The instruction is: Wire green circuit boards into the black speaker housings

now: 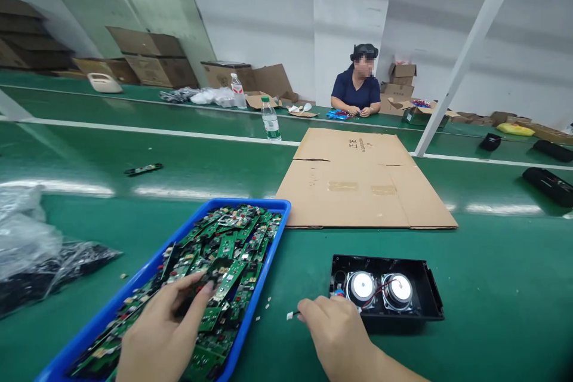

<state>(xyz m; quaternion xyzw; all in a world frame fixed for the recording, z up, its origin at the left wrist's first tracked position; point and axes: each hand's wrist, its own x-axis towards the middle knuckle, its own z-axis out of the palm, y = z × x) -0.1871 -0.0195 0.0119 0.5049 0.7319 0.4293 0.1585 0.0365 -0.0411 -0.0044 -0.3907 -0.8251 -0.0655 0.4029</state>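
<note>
My left hand (168, 325) is over the blue tray (264, 277) heaped with green circuit boards (227, 246); its thumb and fingers close on a dark-edged circuit board. My right hand (331, 325) pinches a thin cable whose small white connector (290, 315) sticks out to the left of the fingertips. Beside that hand lies an open black speaker case (421, 289), with two round white-backed speakers (362, 286) and red and black wires inside. The right hand overlaps the case's left front corner.
A flat cardboard sheet (358, 191) lies beyond the case. Plastic bags (31, 245) are at the left. A water bottle (270, 120) stands behind the sheet. A person (356, 91) sits at the far table. Small white bits lie between tray and right hand.
</note>
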